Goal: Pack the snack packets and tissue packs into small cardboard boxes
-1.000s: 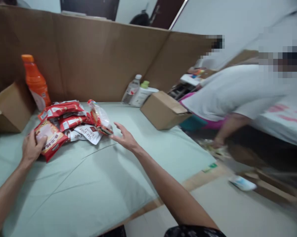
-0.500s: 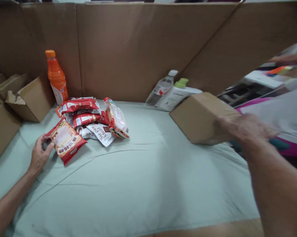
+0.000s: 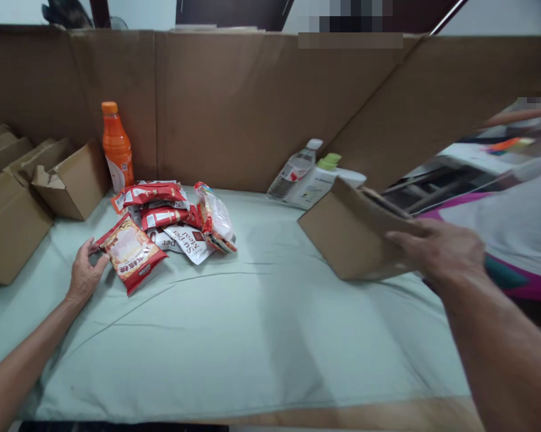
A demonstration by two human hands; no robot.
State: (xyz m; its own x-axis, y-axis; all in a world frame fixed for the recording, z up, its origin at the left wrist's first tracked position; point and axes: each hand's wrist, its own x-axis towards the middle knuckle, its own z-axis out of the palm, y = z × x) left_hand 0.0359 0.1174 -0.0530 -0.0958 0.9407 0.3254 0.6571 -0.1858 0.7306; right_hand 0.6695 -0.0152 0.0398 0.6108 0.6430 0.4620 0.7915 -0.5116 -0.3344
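My left hand [image 3: 86, 270] pinches the upper left corner of a red and cream snack packet [image 3: 132, 252], which lies at the front of a pile. Behind it are several red packets [image 3: 155, 195], white "Super Meal" pouches [image 3: 193, 241] and a clear-wrapped packet [image 3: 217, 219]. On the right, my right hand [image 3: 445, 249] grips a small brown cardboard box [image 3: 355, 240] by its upper right side. The box is tilted, and its top edge or flap faces up; its inside is hidden from me. Just behind it stand a clear plastic bottle [image 3: 295, 171] and a white bottle with a green cap [image 3: 319, 183].
An orange drink bottle [image 3: 117, 147] stands behind the pile. Open cardboard boxes [image 3: 78, 186] line the left side. A tall cardboard wall [image 3: 225, 108] closes off the back of the cloth-covered table [image 3: 198, 354]. Another person's arm [image 3: 517, 117] shows at far right.
The box in my right hand has turned, so its upper edge now shows. My left hand keeps its pinch on the snack packet. The view has shifted slightly.
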